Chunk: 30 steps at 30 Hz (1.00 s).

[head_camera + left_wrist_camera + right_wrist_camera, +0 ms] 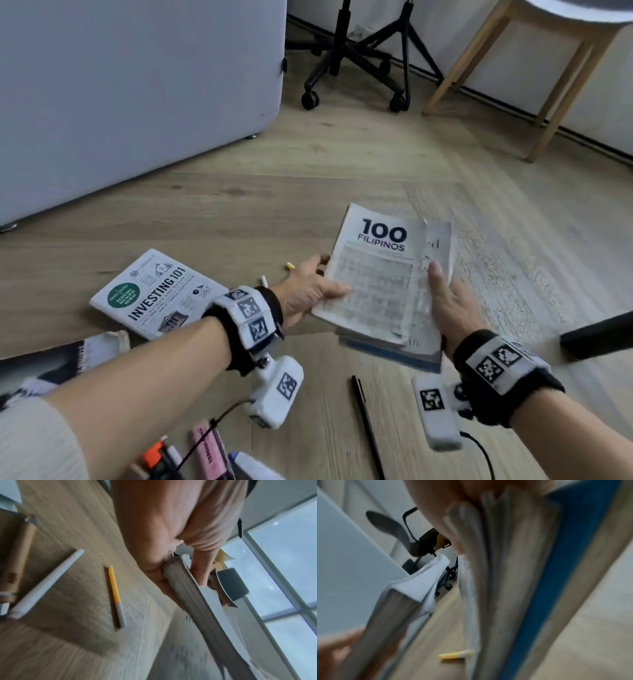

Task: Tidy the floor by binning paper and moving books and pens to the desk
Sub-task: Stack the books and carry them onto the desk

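My left hand [325, 277] grips the left edge of the white "100 Filipinos" book [373, 274], thumb on the cover. The book rests tilted on a stack of books [421, 346] that my right hand [442, 294] holds, thumb on top, above the floor. In the left wrist view my left hand [180, 568] pinches the book's page edge [197, 601]. In the right wrist view the stack [513, 588] shows a blue cover. "Investing 101" [154, 294] lies on the floor at left. A black pen [368, 428], a yellow pen [290, 265] and a white pen [263, 281] lie on the floor.
Pink [205, 452] and orange [154, 452] highlighters lie at the bottom left. A grey cabinet [137, 85] stands at the back left, an office chair base [359, 68] behind it, a wooden stool [565, 85] at the back right. A dark leg [596, 339] crosses the floor at right.
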Available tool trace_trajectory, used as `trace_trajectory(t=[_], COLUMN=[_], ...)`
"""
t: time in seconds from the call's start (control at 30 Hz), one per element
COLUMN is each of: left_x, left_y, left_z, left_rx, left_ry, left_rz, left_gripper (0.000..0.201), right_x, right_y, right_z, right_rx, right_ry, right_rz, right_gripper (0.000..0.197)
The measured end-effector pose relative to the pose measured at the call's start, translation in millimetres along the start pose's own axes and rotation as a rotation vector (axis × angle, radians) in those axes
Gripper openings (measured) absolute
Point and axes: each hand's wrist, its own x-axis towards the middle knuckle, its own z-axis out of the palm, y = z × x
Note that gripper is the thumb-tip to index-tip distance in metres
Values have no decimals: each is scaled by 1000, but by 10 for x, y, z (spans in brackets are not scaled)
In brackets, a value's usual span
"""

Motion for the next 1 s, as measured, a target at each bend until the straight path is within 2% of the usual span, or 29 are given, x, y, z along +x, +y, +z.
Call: trace_trajectory(t=[0.07, 0.1, 0.17, 0.23, 0.3, 0.4, 0.43, 0.5, 0.53, 0.6, 0.67, 0.73, 0.8, 0.83, 0.9, 1.0], left_x=[-102, -137, -208, -308, -505, -879, -1049, -1400, -1597, -2032, -2442, -2806, -3077, -3173, -3302, -3372], left_y=[-66, -109, -175, -245, -267, -217, -170, -107, -80, -61, -131, -322, -608, -773, -1084, -1363], left_z=[-12, -47, -138, -265, -461, -836, -945, -1207, -1348, -1631, -1877, -2050, -2144, -2170, -2173, -2169], left_rx=[30, 22, 31, 112, 202, 257, 290, 432, 552, 867, 1201, 1386, 1366, 1292, 1119, 872], left_ry=[35, 45, 11, 2, 69, 161, 182, 236, 280, 412, 544, 533, 468, 453, 491, 625], left_rz=[13, 4, -26, -60, -67, -16, -5, -10, -31, -139, -342, -645, -863, -904, -877, -782], left_gripper=[76, 87, 106, 116, 117, 99, 93, 76, 68, 64, 68, 71, 73, 75, 75, 73], right_x=[-114, -198, -383, -569, -751, -988, -1070, -1165, -1200, -1261, -1308, -1359, -1418, -1443, -1494, -1561], right_y=[-2, -24, -129, -268, -374, -471, -492, -518, -530, -526, -474, -403, -354, -344, -328, -316], right_z=[111, 189, 362, 546, 723, 1075, 1231, 1566, 1727, 2003, 2207, 2355, 2433, 2453, 2483, 2481], right_rx=[141, 168, 194, 157, 139, 135, 108, 48, 10, -75, -140, -180, -227, -246, -277, -359], right_ry=[-112, -159, -274, -445, -627, -807, -820, -748, -714, -744, -771, -757, -754, -757, -736, -703], right_rz=[23, 9, -26, -75, -117, -126, -132, -153, -149, -136, -136, -146, -156, -159, -182, -267], right_gripper=[97, 96, 88, 77, 68, 59, 52, 31, 27, 32, 48, 58, 56, 55, 53, 52])
